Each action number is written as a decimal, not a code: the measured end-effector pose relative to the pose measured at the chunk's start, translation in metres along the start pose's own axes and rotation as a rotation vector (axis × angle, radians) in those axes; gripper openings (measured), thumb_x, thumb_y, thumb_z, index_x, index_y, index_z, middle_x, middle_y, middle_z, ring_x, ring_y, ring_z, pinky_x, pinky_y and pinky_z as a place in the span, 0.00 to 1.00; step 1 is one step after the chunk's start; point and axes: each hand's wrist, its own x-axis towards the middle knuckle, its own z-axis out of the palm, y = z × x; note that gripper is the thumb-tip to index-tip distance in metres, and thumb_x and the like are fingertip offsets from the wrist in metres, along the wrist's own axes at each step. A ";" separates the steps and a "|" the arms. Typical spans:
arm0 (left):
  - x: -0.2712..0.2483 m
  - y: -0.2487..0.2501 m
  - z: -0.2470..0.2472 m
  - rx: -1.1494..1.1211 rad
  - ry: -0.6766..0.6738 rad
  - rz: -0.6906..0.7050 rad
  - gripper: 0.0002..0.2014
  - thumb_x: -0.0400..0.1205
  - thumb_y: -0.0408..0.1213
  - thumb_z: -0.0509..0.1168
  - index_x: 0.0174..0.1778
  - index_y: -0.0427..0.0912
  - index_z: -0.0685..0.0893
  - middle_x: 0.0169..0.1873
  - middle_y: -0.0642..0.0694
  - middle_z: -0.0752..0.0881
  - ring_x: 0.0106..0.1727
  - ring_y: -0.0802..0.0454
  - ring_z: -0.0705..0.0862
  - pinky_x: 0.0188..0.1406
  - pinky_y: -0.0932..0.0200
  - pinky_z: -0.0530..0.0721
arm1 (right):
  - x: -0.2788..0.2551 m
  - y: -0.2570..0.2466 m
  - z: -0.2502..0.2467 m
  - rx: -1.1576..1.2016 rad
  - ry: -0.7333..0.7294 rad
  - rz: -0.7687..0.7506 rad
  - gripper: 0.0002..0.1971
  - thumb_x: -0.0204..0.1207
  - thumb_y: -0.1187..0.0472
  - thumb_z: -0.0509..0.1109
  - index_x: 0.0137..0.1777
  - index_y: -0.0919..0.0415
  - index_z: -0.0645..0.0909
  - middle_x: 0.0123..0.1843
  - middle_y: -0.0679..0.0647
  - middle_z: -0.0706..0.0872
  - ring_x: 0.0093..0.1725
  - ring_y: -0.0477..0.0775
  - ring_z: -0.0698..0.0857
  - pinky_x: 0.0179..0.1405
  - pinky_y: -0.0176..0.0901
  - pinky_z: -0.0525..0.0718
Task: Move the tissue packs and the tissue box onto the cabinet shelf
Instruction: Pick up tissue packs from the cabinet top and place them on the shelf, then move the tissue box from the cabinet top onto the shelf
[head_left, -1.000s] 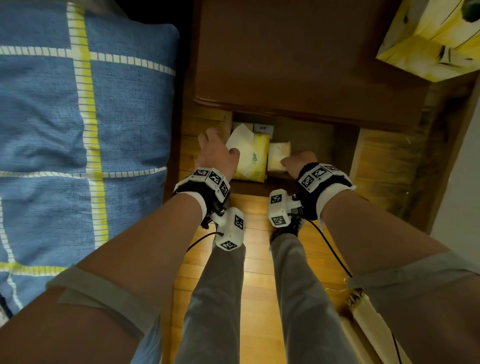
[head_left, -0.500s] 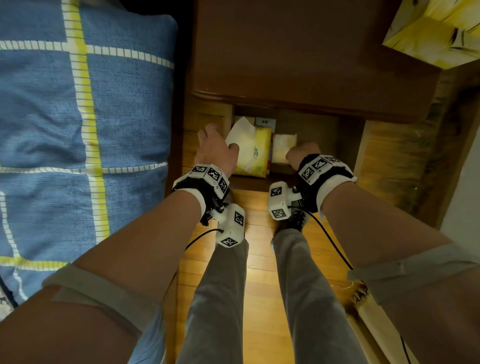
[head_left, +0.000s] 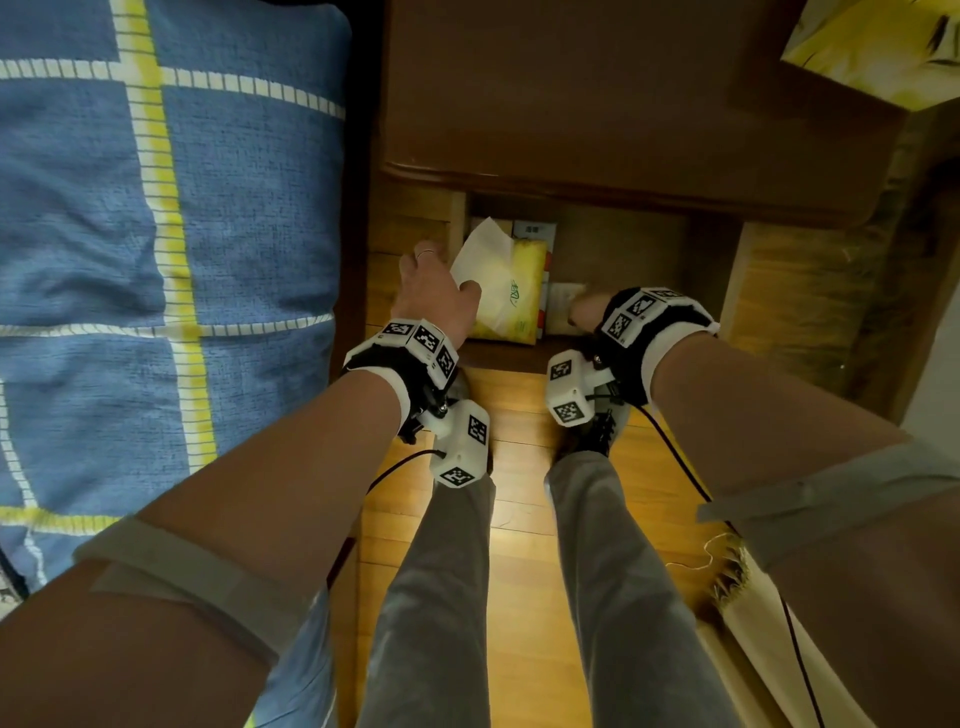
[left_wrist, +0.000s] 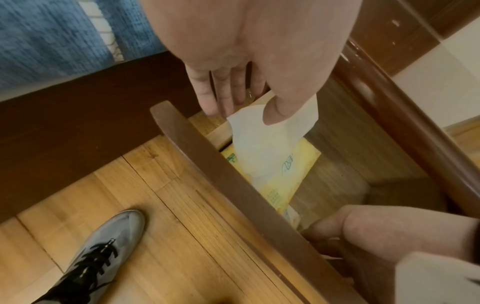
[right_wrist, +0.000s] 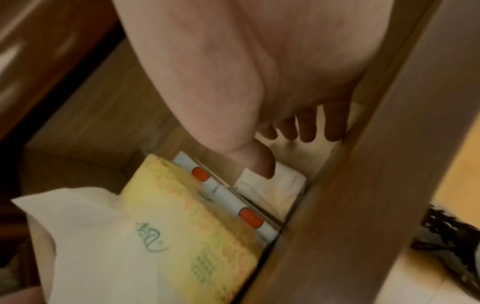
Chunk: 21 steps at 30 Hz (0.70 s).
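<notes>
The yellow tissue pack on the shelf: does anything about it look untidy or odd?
Yes. A loose white tissue sticks out of the yellow tissue pack and fans over its top instead of lying tucked in. The left hand is at that sheet, thumb on it. Nothing looks torn or spilled.

Warm, dim indoor light left the recess under the dark brown wooden cabinet top (head_left: 597, 93) in shadow, while both wrist views were soft with motion blur and the wide lenses bent the edges.
</notes>
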 end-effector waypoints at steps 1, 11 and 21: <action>-0.001 0.000 0.000 -0.002 0.003 0.004 0.29 0.80 0.39 0.66 0.77 0.40 0.67 0.73 0.39 0.72 0.67 0.37 0.80 0.52 0.49 0.76 | 0.008 0.001 0.001 0.071 -0.037 0.015 0.21 0.78 0.50 0.67 0.69 0.56 0.76 0.73 0.60 0.79 0.65 0.63 0.82 0.65 0.58 0.82; 0.002 0.006 -0.001 -0.023 0.006 0.010 0.28 0.81 0.40 0.66 0.76 0.41 0.67 0.73 0.40 0.72 0.66 0.38 0.80 0.52 0.50 0.77 | 0.006 -0.001 -0.013 0.485 -0.133 0.053 0.18 0.79 0.66 0.69 0.68 0.63 0.76 0.62 0.63 0.83 0.56 0.62 0.83 0.62 0.50 0.80; -0.026 0.033 -0.024 0.043 0.010 -0.004 0.22 0.82 0.42 0.63 0.72 0.43 0.73 0.70 0.40 0.77 0.66 0.39 0.81 0.52 0.51 0.76 | -0.062 0.002 -0.045 0.667 0.047 0.104 0.18 0.86 0.65 0.58 0.73 0.68 0.75 0.66 0.62 0.80 0.73 0.61 0.78 0.65 0.43 0.79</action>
